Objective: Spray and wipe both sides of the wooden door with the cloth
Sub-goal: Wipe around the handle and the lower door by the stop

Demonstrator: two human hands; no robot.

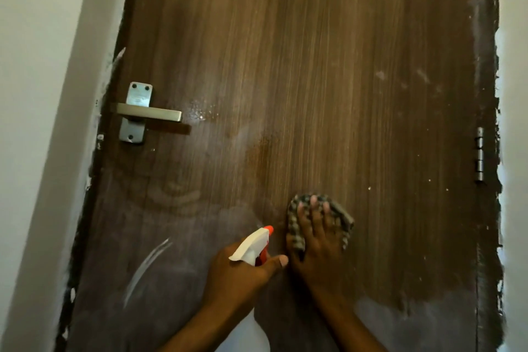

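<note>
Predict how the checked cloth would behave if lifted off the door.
The checked fabric cloth is probably floppy: it bunches and folds under the right hand. It likely weighs little, since spread fingers alone pin it to the brown wooden door. It may be damp, given nearby spray droplets.

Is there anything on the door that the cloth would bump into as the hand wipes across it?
Nothing near it. The right hand presses the checked cloth flat on the wooden door, bare around it. The metal handle sits far up-left, the hinge at the right edge. The left hand holds the spray bottle beside the cloth.
</note>
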